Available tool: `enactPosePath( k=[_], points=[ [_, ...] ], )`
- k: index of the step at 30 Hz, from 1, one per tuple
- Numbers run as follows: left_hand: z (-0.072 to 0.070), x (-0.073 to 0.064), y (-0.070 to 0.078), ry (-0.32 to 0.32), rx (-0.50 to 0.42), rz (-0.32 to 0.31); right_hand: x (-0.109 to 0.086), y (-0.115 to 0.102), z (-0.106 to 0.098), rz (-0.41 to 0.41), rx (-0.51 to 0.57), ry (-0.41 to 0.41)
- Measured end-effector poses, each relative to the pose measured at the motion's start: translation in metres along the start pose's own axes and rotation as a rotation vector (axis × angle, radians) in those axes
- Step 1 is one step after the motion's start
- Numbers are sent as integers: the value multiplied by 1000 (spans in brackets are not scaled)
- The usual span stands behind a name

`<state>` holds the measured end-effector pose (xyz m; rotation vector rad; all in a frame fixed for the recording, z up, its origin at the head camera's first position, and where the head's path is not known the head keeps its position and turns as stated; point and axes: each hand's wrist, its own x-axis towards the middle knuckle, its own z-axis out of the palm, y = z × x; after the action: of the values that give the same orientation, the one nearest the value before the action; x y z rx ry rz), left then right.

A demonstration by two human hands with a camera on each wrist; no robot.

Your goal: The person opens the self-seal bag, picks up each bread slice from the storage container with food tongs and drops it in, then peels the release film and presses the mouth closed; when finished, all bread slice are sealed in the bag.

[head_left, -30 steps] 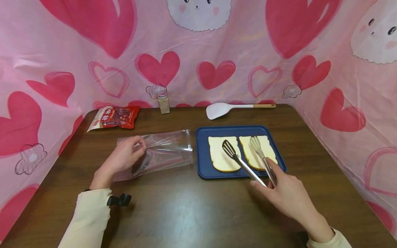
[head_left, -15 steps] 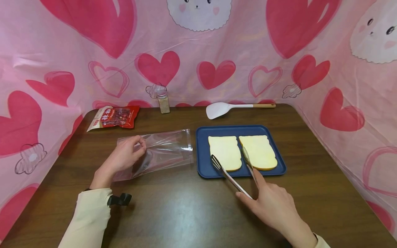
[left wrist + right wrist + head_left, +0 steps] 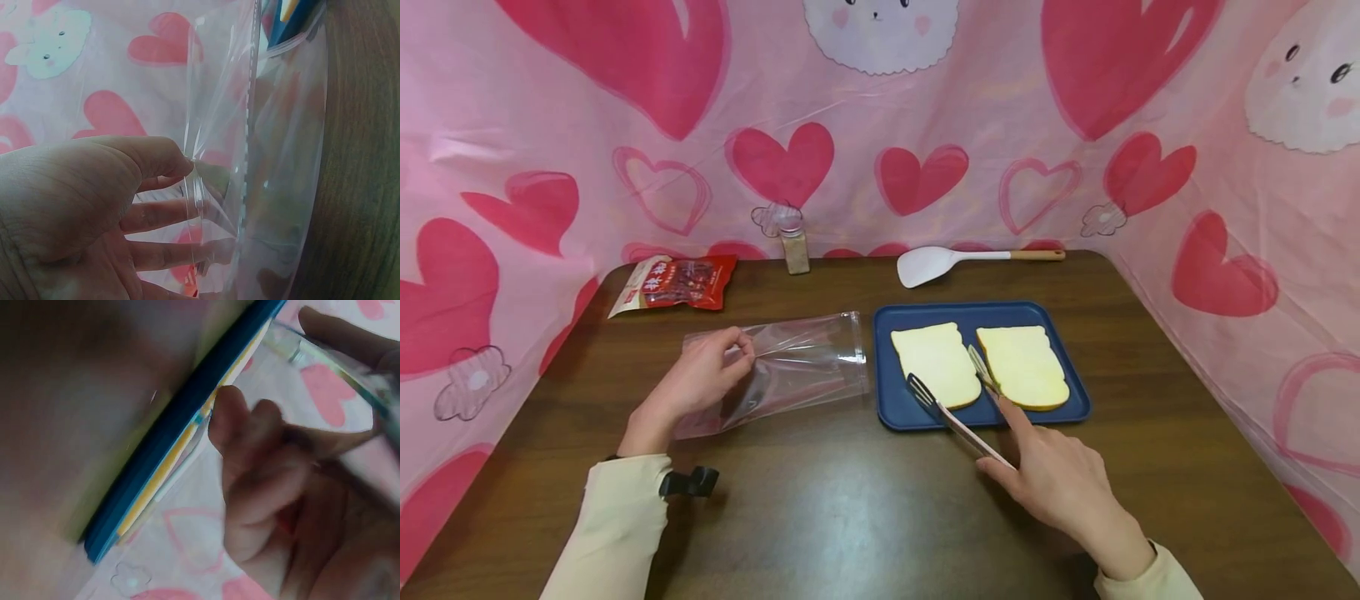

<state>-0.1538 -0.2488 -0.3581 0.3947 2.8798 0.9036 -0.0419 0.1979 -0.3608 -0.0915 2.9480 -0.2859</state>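
Observation:
My left hand (image 3: 710, 375) pinches the upper layer of a clear plastic bag (image 3: 808, 358) between thumb and fingers, lifting it a little; the left wrist view shows the film (image 3: 215, 125) drawn up at the thumb tip. In my right hand (image 3: 1056, 471) is a pair of metal tongs (image 3: 962, 431) with dark slotted heads. Their spread heads straddle the left bread slice (image 3: 936, 367), one at each side of it. This slice lies slightly turned on the blue tray (image 3: 887, 408). Beside it on the tray lies the right bread slice (image 3: 1024, 367).
Behind the tray lies a white spatula (image 3: 928, 265) with a wooden handle. A small seasoning jar (image 3: 795, 250) stands at the table's back edge, and a red food packet (image 3: 681, 283) lies at the back left. Pink heart-printed cloth (image 3: 1000, 92) walls in the brown table (image 3: 820, 508).
The tongs have moved from above both slices down to the left and around the left slice. That slice has shifted left and turned slightly. My left hand keeps its place on the bag.

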Motion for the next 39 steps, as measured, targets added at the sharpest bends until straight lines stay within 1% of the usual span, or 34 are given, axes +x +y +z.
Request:
enactPosePath(
  k=[2, 5, 8, 12, 15, 19, 23, 26, 35, 39],
  points=[
    [0, 0, 0, -1, -3, -1, 4, 6, -2, -16, 3, -7],
    [-1, 0, 1, -1, -6, 0, 7, 9, -3, -13, 30, -29],
    [-1, 0, 1, -4, -12, -5, 8, 6, 1, -1, 69, -34],
    [-1, -1, 2, -10, -22, -11, 10, 0, 6, 5, 102, -19],
    [-1, -1, 1, -9, -21, -8, 12, 0, 8, 2, 90, -3],
    [0, 0, 1, -7, -20, -6, 11, 7, 8, 8, 61, 7],
    [-1, 1, 0, -6, -19, 2, 11, 12, 8, 24, 69, -5],
    [-1, 2, 0, -9, -17, 4, 12, 13, 8, 20, 70, -13],
    [-4, 0, 1, -13, -25, -12, 21, 18, 6, -59, 45, 1],
    [-4, -2, 2, -14, -36, -11, 20, 20, 10, -89, 26, 30]
  ],
)
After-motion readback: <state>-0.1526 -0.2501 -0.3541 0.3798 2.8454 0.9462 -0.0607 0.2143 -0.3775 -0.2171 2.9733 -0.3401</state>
